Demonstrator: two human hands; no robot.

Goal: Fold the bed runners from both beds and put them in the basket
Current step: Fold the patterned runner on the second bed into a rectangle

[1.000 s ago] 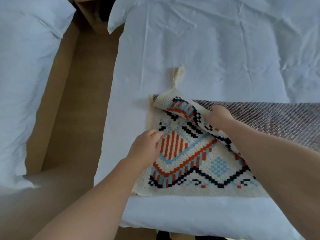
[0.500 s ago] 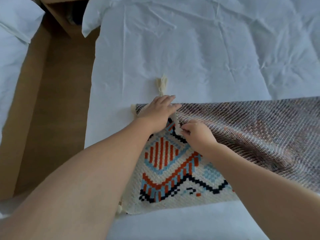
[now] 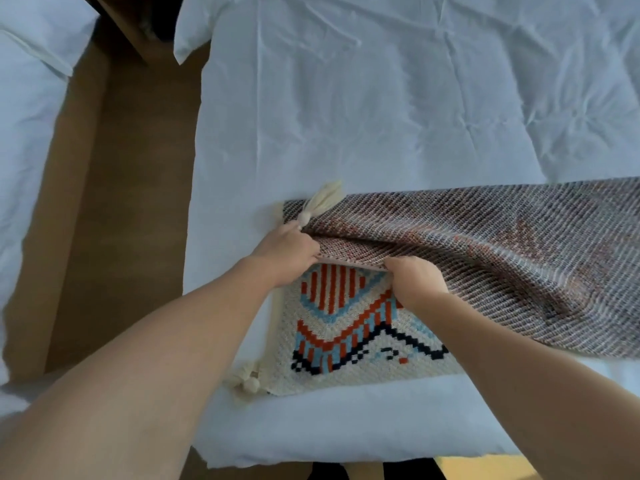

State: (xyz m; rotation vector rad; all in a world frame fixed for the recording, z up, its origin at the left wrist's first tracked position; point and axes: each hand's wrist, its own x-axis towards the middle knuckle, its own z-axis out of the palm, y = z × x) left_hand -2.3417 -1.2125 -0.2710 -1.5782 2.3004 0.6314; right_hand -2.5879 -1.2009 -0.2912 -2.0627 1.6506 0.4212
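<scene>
Room: two white-sheeted beds with a strip of brown floor (image 3: 138,202) between them, seen from above.
Far left: second bed (image 3: 31,161), white sheet, runs off the frame edge; pillow corner at top.
Top centre: wooden nightstand (image 3: 128,26) between the bed heads, mostly cut off.
Main bed: near bed (image 3: 381,116), wrinkled white sheet; pillow (image 3: 194,39) corner at its head.
Runner: bed runner (image 3: 346,327) lies across the near bed close to its foot end, partly folded over itself. Patterned face (cream, orange, light blue, black) shows at lower left; grey-brown woven underside is turned up and covers the rest, running off the right edge.
Tassels: one cream tassel (image 3: 320,202) at the folded corner, just above the left hand; another tassel cluster (image 3: 247,375) at the runner's lower left corner, on the sheet.
Left hand: left hand (image 3: 289,252) fingers closed on the folded edge near its corner.
Right hand: right hand (image 3: 417,280) fingers curled over and gripping the same folded edge, just beside the left hand.
Fold edge: raised slightly off the patterned layer between the two hands.
</scene>
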